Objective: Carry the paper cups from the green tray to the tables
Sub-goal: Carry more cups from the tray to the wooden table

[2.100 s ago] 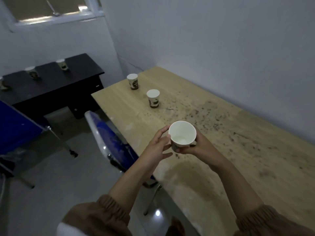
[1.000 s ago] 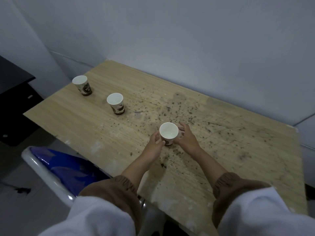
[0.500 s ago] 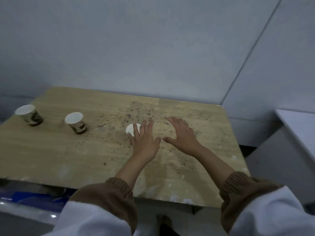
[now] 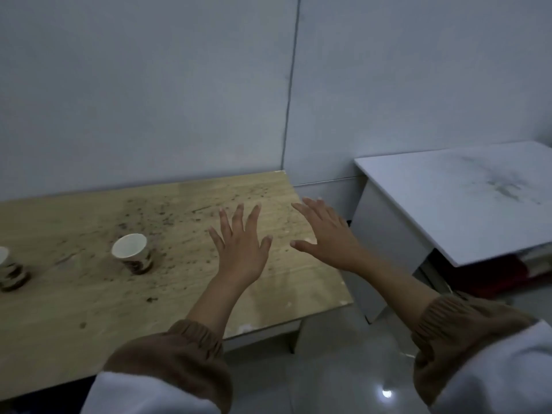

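A white paper cup [image 4: 132,253] with a brown print stands upright on the speckled wooden table [image 4: 74,309]. Another paper cup [image 4: 9,271] is cut off by the left edge of the view. My left hand [image 4: 242,249] hovers over the table to the right of the first cup, fingers spread and empty. My right hand [image 4: 325,234] is held out flat above the table's right end, also empty. No green tray is in view.
A white table [image 4: 466,198] stands to the right, with a gap of tiled floor [image 4: 337,363] between it and the wooden table. Red and white things [image 4: 507,273] lie under it. A grey wall runs behind both tables.
The cup I held in both hands now stands on the wooden table. Both hands let go of it and moved right. My view has swung right, showing the white table.
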